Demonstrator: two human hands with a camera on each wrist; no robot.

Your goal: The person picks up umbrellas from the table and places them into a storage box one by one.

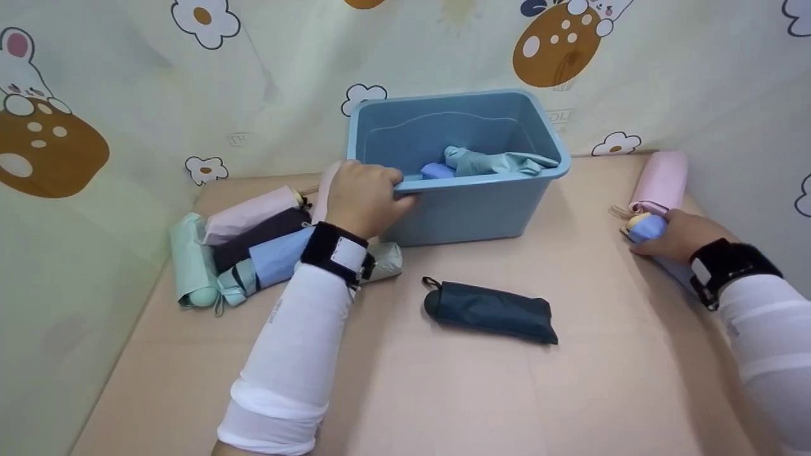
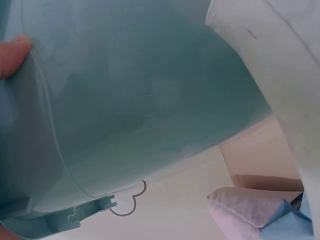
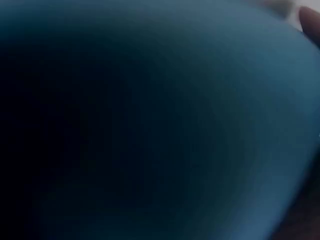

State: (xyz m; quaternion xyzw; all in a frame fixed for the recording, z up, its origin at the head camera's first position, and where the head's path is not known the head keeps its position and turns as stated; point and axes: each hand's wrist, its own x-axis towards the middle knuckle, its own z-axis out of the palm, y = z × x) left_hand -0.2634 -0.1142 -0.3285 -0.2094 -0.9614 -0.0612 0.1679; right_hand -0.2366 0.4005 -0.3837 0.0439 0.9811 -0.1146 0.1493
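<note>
My left hand (image 1: 364, 199) grips the near left corner of a blue plastic bin (image 1: 469, 212), its thumb on the outer wall. In the left wrist view the bin wall (image 2: 150, 100) fills most of the frame. A light green folded umbrella (image 1: 497, 163) and a bit of blue fabric (image 1: 437, 171) lie inside the bin. At the far right my right hand (image 1: 694, 234) holds a blue folded umbrella (image 1: 649, 228) near its yellowish end, just in front of a pink folded umbrella (image 1: 662, 180). Blurred blue fabric (image 3: 270, 150) fills the right wrist view.
A dark navy folded umbrella (image 1: 494, 310) lies in front of the bin. To the left are several more folded umbrellas, among them a mint one (image 1: 192, 259), a pale pink one (image 1: 250, 215) and a dark one (image 1: 263, 239). A patterned curtain (image 1: 285, 76) hangs behind.
</note>
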